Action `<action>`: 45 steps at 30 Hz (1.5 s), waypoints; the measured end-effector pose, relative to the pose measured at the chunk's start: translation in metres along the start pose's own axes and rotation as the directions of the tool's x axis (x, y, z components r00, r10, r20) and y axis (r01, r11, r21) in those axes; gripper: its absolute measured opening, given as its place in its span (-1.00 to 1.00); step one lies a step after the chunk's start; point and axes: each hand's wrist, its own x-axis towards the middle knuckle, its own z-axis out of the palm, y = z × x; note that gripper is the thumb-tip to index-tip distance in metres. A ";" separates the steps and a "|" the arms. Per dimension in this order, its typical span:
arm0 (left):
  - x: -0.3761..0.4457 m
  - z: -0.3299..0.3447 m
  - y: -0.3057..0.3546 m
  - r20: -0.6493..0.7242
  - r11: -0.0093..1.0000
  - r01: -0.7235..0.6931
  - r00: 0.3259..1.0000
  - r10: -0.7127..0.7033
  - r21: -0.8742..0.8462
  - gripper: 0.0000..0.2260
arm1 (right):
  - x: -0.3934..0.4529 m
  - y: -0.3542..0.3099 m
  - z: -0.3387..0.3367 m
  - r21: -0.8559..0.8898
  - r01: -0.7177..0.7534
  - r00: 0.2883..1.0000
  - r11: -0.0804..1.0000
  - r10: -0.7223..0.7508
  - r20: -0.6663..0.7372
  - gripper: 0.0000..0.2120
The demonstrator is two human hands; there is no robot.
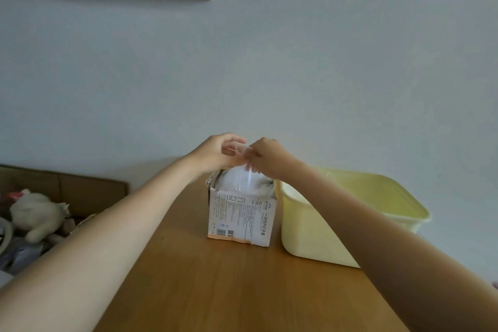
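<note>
Both hands meet just above the open top of the box, and each one pinches the same thin clear glove [250, 171]: the left hand [215, 152] holds its upper edge between thumb and curled fingers, and the right hand [265, 156] is clenched on the film a little lower, where it hangs down into the opening. The glove is partly out of the glove box [241, 217], which stands upright near the far end of the wooden table [215, 283], with its torn top flaps open. I judge the step to be drawing out one glove, or opening its cuff to put it on. The next move probably needs a slow upward pull, since the box is held by nothing and could lift or tip with the glove. On the right a yellow tub [310, 232] stands just beside the box, almost touching, so there is little room on that side. The left table edge is near the left forearm, and beyond it lies a cardboard box [89, 191] with a plush toy [37, 213]. Above and toward the person there is free space.
</note>
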 end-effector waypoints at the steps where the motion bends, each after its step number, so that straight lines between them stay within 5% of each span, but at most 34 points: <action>1: 0.001 0.005 -0.002 0.004 1.000 0.003 1.000 -0.003 0.014 -0.65 | 0.000 0.001 0.000 -0.028 -0.020 1.000 0.999 0.020 0.014 -0.66; 7: 0.003 0.013 -0.004 0.127 0.951 0.019 0.990 -0.061 0.308 -0.78 | -0.005 0.016 -0.008 -0.106 -0.148 0.989 0.983 0.147 -0.011 -0.67; 11: 0.003 0.013 -0.003 0.163 0.882 -0.005 0.983 -0.082 0.471 -0.79 | -0.006 0.023 -0.019 0.328 -0.199 0.954 0.923 0.260 -0.152 -0.78; 14: 0.004 0.016 0.001 0.152 0.875 -0.018 0.986 -0.064 0.483 -0.88 | -0.013 0.018 -0.018 0.595 -0.188 0.976 0.781 0.216 0.024 -0.91; 17: 0.002 0.019 0.002 0.159 0.877 0.008 0.983 -0.096 0.480 -0.84 | -0.009 0.017 -0.008 0.371 -0.201 0.979 0.907 0.177 0.099 -0.88; 19: 0.000 0.019 0.002 0.185 0.852 0.023 0.973 -0.139 0.522 -0.83 | -0.004 0.020 -0.007 0.352 -0.196 0.978 0.915 0.208 0.004 -0.90; 24: -0.001 0.018 0.001 0.247 0.707 -0.006 0.939 -0.239 0.708 -0.77 | -0.006 0.030 -0.027 0.648 -0.050 0.914 0.760 0.296 -0.276 -0.68; 29: 0.001 0.015 0.005 0.368 0.761 -0.028 0.886 -0.282 0.649 -0.69 | -0.018 0.035 -0.057 0.825 0.047 0.873 0.564 0.377 -0.307 -0.71; 32: 0.001 0.013 0.013 0.353 0.823 0.001 0.903 -0.245 0.568 -0.84 | -0.026 0.038 -0.063 0.814 0.046 0.886 0.579 0.353 -0.301 -0.67; 35: 0.007 0.003 0.017 0.105 0.889 0.018 0.992 -0.074 0.457 -0.84 | -0.029 0.039 -0.065 0.773 0.029 0.890 0.634 0.336 -0.309 -0.67; 37: 0.008 -0.003 0.027 -0.129 0.982 0.028 0.992 -0.004 0.185 -0.81 | -0.029 0.040 -0.065 0.710 0.010 0.894 0.705 0.312 -0.321 -0.69; 39: 0.010 -0.003 0.041 -0.221 0.996 0.005 0.975 -0.026 -0.092 -0.80 | -0.028 0.038 -0.063 0.617 -0.023 0.909 0.787 0.273 -0.314 -0.71; 41: 0.009 0.005 0.055 -0.121 0.967 0.015 0.992 -0.047 -0.254 -0.74 | -0.028 0.033 -0.060 0.559 -0.027 0.935 0.829 0.218 -0.279 -0.72; 45: 0.007 0.031 0.065 0.060 0.988 0.035 0.998 -0.026 -0.153 -0.77 | -0.028 0.021 -0.058 0.590 0.027 0.940 0.807 0.179 -0.289 -0.79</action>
